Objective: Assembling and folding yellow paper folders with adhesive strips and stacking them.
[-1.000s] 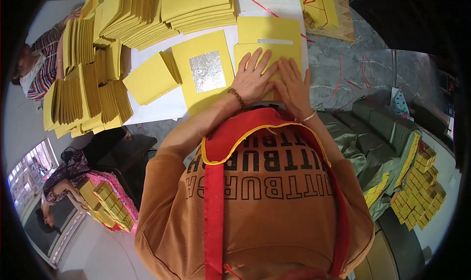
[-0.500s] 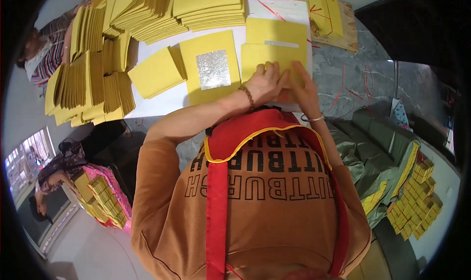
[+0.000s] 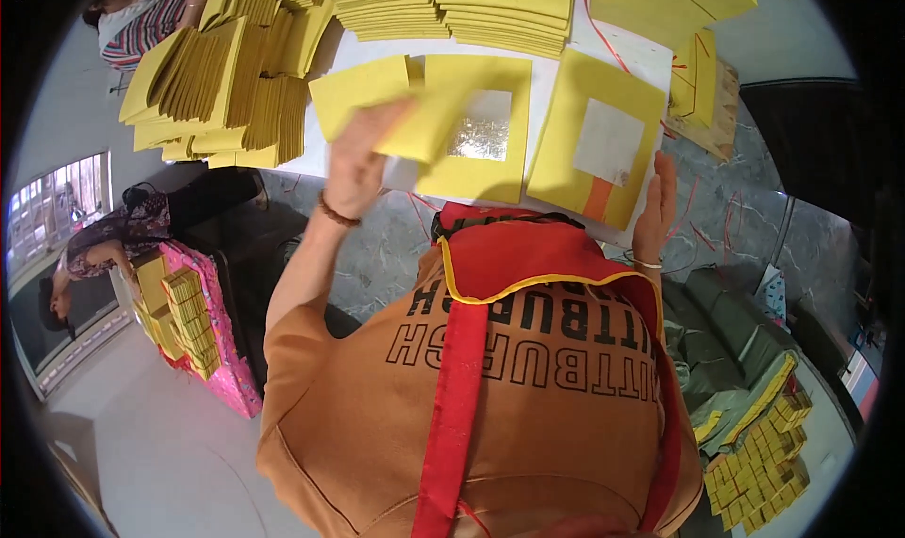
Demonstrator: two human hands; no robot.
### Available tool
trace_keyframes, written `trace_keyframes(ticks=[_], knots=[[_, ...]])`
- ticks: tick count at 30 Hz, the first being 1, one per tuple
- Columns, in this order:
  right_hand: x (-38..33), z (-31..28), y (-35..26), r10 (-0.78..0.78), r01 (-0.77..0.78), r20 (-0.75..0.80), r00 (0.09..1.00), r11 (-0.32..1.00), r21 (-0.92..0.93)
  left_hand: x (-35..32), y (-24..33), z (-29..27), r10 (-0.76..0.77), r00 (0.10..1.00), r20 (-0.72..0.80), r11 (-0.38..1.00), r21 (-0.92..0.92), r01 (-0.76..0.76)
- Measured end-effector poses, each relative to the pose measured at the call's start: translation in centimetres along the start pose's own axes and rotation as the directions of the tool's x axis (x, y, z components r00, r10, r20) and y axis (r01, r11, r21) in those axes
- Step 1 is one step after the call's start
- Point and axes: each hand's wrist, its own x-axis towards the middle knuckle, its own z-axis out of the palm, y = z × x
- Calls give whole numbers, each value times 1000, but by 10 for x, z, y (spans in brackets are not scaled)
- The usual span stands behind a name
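White table [image 3: 542, 86] beyond your apron, yellow stacks [image 3: 509, 10] along far side, probably set back so near edge serves your hands. Left hand [image 3: 356, 166], blurred, holds folded yellow sheet [image 3: 419, 135], tilted over middle sheet [image 3: 471, 176]; fingers look closed on its left edge, exact pinch can't tell. Right sheet [image 3: 562, 152] lies flat, pale patch [image 3: 617, 133] upward, presumably angled toward your reach. Right hand [image 3: 657, 199] just right of it: fingers straight, held together, gripping nothing; contact can't tell.
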Motion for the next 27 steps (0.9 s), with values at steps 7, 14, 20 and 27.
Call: trace_keyframes(ticks=[7, 14, 20, 27], knots=[[1, 16, -9, -4, 16, 67, 998, 986, -168, -49, -111, 19, -55, 988, -141, 733, 666, 136], [-3, 12, 6, 16, 6, 114, 993, 983, -185, -70, -144, 41, -169, 983, 68, 744, 663, 81], [-2, 15, 1, -99, 133, 142, 985, 958, -255, -79, -137, 55, -323, 939, 117, 704, 693, 156], [9, 11, 1, -321, 446, 312, 894, 709, -546, -65, -132, 29, -383, 860, 336, 769, 632, 95]])
